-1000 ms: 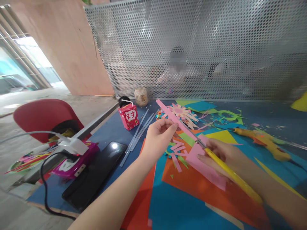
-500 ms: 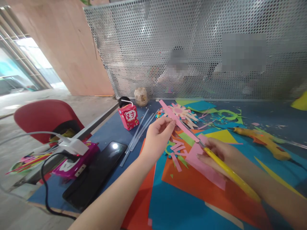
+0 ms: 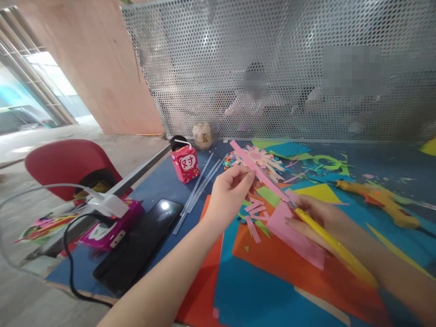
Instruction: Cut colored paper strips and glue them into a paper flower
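My left hand (image 3: 233, 190) pinches a long pink paper strip (image 3: 270, 183) between thumb and fingers. The strip slants down to the right. My right hand (image 3: 315, 218) grips scissors with yellow handles (image 3: 335, 245), their blades along the strip's lower part. Below the hands a larger pink sheet (image 3: 298, 238) lies over orange paper (image 3: 272, 261). Short cut pink pieces (image 3: 254, 222) lie left of that sheet, beside a small blue and green paper ring. Behind the strip is a pink and cream paper flower (image 3: 257, 156).
A glue gun (image 3: 384, 202) lies at the right. To the left are a red drink box (image 3: 185, 164), clear sticks (image 3: 200, 186), a black phone (image 3: 139, 245) and a purple power strip (image 3: 112, 231). A metal mesh panel (image 3: 218, 68) stands behind, with people beyond it.
The whole view has shifted slightly, so things appear a little further right. My hands still hold the strip and the scissors in nearly the same pose.
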A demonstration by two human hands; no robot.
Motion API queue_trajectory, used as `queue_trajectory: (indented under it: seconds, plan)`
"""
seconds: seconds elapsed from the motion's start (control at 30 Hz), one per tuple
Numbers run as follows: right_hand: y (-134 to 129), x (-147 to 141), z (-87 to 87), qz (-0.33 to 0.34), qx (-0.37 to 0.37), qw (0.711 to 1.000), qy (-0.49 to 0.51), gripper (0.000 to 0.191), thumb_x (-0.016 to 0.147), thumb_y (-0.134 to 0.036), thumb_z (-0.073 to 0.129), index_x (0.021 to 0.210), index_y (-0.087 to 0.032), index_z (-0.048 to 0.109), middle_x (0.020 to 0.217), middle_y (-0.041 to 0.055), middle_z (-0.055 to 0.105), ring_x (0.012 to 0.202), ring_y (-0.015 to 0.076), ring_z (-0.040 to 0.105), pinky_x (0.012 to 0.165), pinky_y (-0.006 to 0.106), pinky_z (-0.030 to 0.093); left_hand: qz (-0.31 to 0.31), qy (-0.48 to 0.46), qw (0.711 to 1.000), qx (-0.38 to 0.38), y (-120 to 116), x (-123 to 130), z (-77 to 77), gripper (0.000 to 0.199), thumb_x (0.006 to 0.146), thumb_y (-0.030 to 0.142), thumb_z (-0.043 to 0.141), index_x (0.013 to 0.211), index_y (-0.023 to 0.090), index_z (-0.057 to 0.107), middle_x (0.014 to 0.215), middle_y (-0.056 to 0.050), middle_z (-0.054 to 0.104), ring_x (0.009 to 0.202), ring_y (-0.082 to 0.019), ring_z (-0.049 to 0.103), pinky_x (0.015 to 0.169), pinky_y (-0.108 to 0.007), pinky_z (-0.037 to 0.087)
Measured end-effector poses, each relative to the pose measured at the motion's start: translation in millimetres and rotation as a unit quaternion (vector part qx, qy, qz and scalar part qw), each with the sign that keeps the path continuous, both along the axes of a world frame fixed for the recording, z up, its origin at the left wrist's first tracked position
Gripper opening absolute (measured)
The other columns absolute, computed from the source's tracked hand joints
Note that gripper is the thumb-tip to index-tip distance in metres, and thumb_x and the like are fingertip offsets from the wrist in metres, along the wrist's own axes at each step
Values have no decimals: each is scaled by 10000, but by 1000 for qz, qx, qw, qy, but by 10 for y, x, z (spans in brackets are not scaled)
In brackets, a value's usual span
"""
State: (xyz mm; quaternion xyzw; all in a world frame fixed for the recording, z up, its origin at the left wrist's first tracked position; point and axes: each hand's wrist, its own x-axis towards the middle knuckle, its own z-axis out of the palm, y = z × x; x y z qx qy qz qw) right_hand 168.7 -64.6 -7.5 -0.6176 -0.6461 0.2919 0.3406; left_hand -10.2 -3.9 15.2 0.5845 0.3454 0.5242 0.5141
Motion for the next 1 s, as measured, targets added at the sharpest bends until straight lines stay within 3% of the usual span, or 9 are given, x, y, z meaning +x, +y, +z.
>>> queue_trajectory:
  seconds: [0.1, 0.3, 0.6, 0.8, 1.0]
  plan:
    - [-7, -5, 18, 3, -39, 999, 27, 346, 696, -523, 609, 694, -234, 419, 541, -76, 315, 478, 87, 292, 454, 243, 228, -4, -1, 1000, -4, 9, -2, -10, 177, 786, 312, 584, 702, 156, 581, 629, 9, 606, 527, -73, 534, 465, -176, 433]
    - [-18, -19, 18, -18, -46, 999, 12, 348, 695, -511, 610, 684, -232, 404, 506, -88, 281, 440, 73, 257, 437, 245, 179, -5, 2, 1000, -2, 24, -1, -19, 176, 787, 303, 577, 688, 158, 573, 619, 11, 600, 524, -73, 533, 462, -177, 421]
    - [-20, -31, 20, -23, -33, 999, -21, 340, 705, -480, 594, 645, -229, 372, 505, -83, 321, 429, 68, 273, 411, 229, 204, 23, 3, 1000, -2, 41, -4, -10, 172, 786, 302, 568, 700, 153, 570, 630, 11, 584, 528, -74, 525, 449, -175, 408]
    - [0, -34, -25, -16, -14, 1000, 0, 304, 711, -438, 604, 660, -230, 389, 513, -79, 330, 425, 68, 284, 392, 224, 205, 9, -15, 1000, -10, 41, -5, -7, 164, 781, 281, 572, 677, 154, 561, 626, 18, 590, 511, -63, 523, 456, -171, 406]
    - [-7, -35, -22, -7, -38, 999, 24, 345, 699, -505, 604, 691, -228, 399, 528, -85, 309, 457, 71, 285, 433, 226, 222, -6, -13, 1000, -13, 15, 12, -7, 174, 769, 284, 591, 654, 155, 563, 611, 9, 598, 508, -74, 525, 458, -186, 410]
